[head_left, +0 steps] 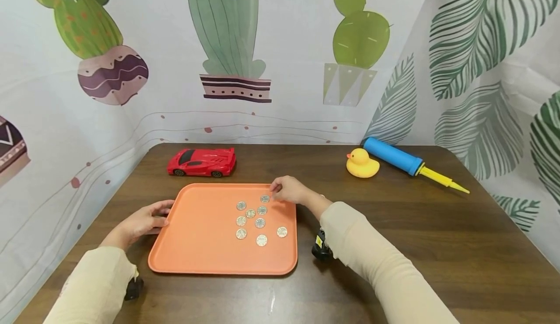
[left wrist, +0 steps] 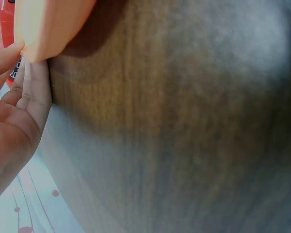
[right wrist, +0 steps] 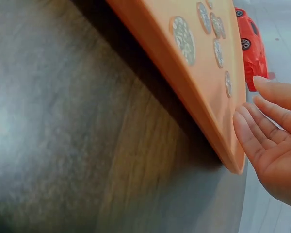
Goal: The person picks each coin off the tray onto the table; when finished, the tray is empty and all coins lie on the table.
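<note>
An orange tray (head_left: 197, 236) lies on the brown table, with several silver-coloured coins (head_left: 261, 240) spread over its right half. At the tray's left edge my left hand (head_left: 142, 221) grips the rim. The left wrist view shows the thumb (left wrist: 7, 58) against the tray's edge and the other fingers under and beside it. Over the tray's far right corner hovers my right hand (head_left: 288, 189), close to the farthest coin (head_left: 264, 198). Its fingers (right wrist: 254, 128) are loosely bent and apart from the thumb in the right wrist view, with nothing visible between them.
Behind the tray stands a red toy car (head_left: 202, 162). A yellow rubber duck (head_left: 362, 163) sits at the back right, beside a blue hand pump (head_left: 393, 156) with a yellow nozzle. A printed cloth (head_left: 297, 90) hangs behind the table (head_left: 420, 246).
</note>
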The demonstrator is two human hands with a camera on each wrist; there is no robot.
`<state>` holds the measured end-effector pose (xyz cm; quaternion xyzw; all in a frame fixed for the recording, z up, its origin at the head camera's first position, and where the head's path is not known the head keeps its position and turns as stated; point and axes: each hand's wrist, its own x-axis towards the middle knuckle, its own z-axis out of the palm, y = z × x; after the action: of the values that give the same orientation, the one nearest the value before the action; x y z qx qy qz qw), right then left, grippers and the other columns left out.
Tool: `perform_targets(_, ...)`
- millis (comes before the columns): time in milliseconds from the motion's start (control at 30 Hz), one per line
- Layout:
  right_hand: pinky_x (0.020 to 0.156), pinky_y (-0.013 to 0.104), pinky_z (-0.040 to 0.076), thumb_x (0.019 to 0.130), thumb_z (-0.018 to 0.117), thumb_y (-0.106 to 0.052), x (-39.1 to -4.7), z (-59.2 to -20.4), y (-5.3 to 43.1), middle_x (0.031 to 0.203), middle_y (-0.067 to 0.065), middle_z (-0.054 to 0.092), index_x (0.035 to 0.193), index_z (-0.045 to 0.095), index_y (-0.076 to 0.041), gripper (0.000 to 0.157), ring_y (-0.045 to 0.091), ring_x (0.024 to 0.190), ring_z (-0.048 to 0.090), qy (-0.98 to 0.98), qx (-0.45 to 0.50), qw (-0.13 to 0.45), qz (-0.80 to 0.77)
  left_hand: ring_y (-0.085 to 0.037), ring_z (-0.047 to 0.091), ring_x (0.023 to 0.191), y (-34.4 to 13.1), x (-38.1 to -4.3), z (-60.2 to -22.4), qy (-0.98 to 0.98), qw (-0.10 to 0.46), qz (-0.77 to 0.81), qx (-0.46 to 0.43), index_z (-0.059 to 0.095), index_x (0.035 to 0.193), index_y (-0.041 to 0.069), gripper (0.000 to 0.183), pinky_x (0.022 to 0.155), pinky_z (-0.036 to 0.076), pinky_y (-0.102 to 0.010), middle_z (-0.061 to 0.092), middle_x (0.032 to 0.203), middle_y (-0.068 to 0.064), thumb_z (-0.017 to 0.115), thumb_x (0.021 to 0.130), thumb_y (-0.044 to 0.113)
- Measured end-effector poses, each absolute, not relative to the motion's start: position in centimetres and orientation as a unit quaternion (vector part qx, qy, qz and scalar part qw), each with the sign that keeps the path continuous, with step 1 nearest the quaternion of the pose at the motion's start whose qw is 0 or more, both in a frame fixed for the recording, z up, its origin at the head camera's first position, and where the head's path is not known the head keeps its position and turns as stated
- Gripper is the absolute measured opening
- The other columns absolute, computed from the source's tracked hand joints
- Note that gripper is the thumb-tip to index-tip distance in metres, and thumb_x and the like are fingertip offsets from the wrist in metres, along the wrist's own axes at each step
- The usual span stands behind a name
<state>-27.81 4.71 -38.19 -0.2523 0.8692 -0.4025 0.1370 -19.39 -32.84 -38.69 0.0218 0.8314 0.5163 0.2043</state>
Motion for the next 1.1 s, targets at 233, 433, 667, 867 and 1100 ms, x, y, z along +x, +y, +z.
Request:
perform_targets(233,0.068,0.02,0.043,0.071,0.068,-0.004,-28.2,-38.7,3.6,0.081,0.003,0.06,0.09,0.061,0.0,0.021,0.014,0.077,0.054,0.886,-0.258,0.128,-0.365,-0.025,0.049,0.096,-32.8,-19.5,-38.5,0.833,0.208,0.513,0.013,0.015,0.132,-0.009,0.061,0.08,0.041,-0.045,0.03,0.12,-0.031,0.049,0.082,-0.001)
perform_targets(433,0.06,0.02,0.042,0.073,0.067,-0.005,-28.2,-38.8,2.9,0.078,0.002,0.056,0.09,0.061,-0.001,0.019,0.012,0.067,0.051,0.892,-0.251,0.138,-0.351,-0.023,0.049,0.093,-32.9,-19.5,-38.4,0.833,0.21,0.512,0.015,0.014,0.132,-0.009,0.062,0.079,0.042,-0.044,0.03,0.119,-0.031,0.05,0.082,-0.001)
perform_targets(667,0.057,0.02,0.039,0.075,0.065,-0.009,-28.2,-39.2,2.3,0.074,0.001,0.053,0.087,0.061,-0.005,0.013,0.012,0.064,0.047,0.908,-0.255,0.122,-0.309,-0.021,0.05,0.092,-32.8,-19.5,-38.4,0.831,0.21,0.516,0.015,0.015,0.131,-0.009,0.062,0.078,0.043,-0.043,0.03,0.119,-0.03,0.051,0.081,0.0)
perform_targets(867,0.057,0.02,0.037,0.073,0.068,-0.009,-28.1,-39.3,2.1,0.069,0.0,0.051,0.077,0.058,-0.007,0.011,0.012,0.064,0.045,0.916,-0.265,0.097,-0.285,-0.023,0.049,0.093,-32.8,-19.6,-38.5,0.835,0.209,0.509,0.008,0.016,0.132,-0.008,0.062,0.078,0.043,-0.044,0.03,0.119,-0.03,0.05,0.081,-0.001)
perform_targets(1100,0.056,0.02,0.036,0.07,0.069,-0.006,-28.0,-39.3,1.8,0.068,0.0,0.049,0.075,0.053,-0.008,0.017,0.013,0.064,0.044,0.917,-0.257,0.092,-0.291,-0.023,0.049,0.093,-32.8,-19.6,-38.5,0.835,0.211,0.508,0.006,0.015,0.132,-0.007,0.062,0.078,0.043,-0.043,0.029,0.12,-0.03,0.05,0.081,-0.002)
